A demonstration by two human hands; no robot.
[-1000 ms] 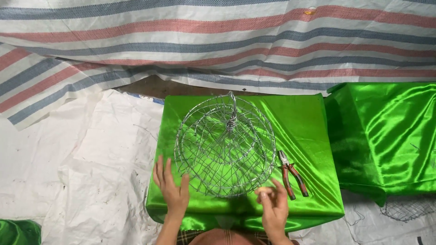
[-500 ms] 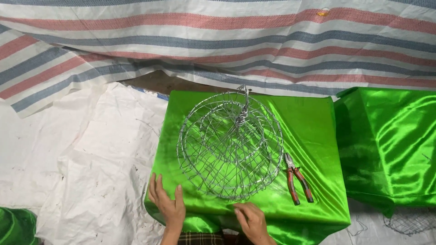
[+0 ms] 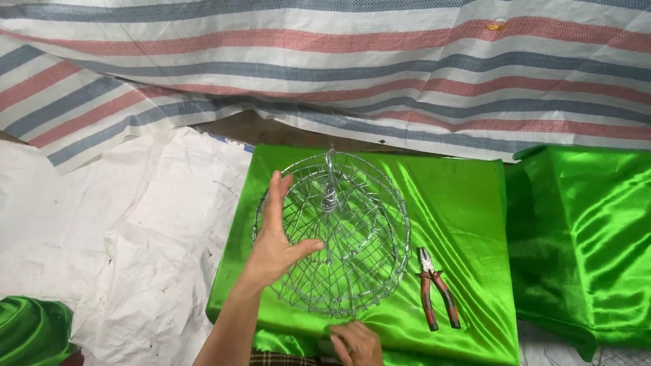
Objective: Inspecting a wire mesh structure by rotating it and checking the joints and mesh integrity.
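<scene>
A round silver wire basket (image 3: pixel 352 230) with a twisted wire hook at its top lies on a low table draped in shiny green cloth (image 3: pixel 468 203). My left hand (image 3: pixel 277 237) rests flat on the basket's left side, fingers together and pointing up, thumb spread over the mesh. My right hand (image 3: pixel 356 342) sits at the table's near edge just below the basket's rim, fingers curled; whether it pinches the wire I cannot tell. A pair of pliers (image 3: pixel 436 296) with red and black handles lies to the right of the basket, untouched.
A second green-draped block (image 3: pixel 583 230) stands to the right. White sheeting (image 3: pixel 108 230) covers the floor at left, a striped red, blue and white tarp (image 3: pixel 339 61) hangs behind. A bit of green cloth (image 3: pixel 30 329) sits at the bottom left.
My left hand rose from the table's near edge onto the basket's left side. My right hand stayed low at the near edge. The view shifted slightly.
</scene>
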